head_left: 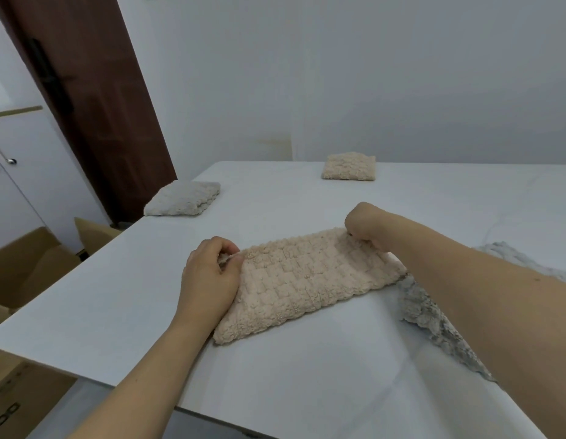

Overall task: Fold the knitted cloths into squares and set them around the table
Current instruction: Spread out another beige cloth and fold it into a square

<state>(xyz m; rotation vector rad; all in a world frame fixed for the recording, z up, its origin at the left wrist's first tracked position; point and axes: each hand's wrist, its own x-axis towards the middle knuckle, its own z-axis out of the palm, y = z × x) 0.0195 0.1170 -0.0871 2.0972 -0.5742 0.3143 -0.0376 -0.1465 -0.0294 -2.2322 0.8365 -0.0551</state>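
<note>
A beige knitted cloth (pixel 302 280) lies folded into a long strip on the white table (pixel 123 296). My left hand (pixel 209 277) pinches its far left corner. My right hand (pixel 365 226) grips the far right corner with curled fingers. A grey knitted cloth (pixel 433 315) lies unfolded under my right forearm, partly hidden. A folded white square cloth (pixel 183 198) sits at the table's left edge. A folded beige square cloth (pixel 349 167) sits at the far edge.
Cardboard boxes (pixel 31 264) stand on the floor left of the table. A brown door (pixel 95 90) and a white cabinet (pixel 12 185) are behind them. A white wall runs close behind the table's far edge.
</note>
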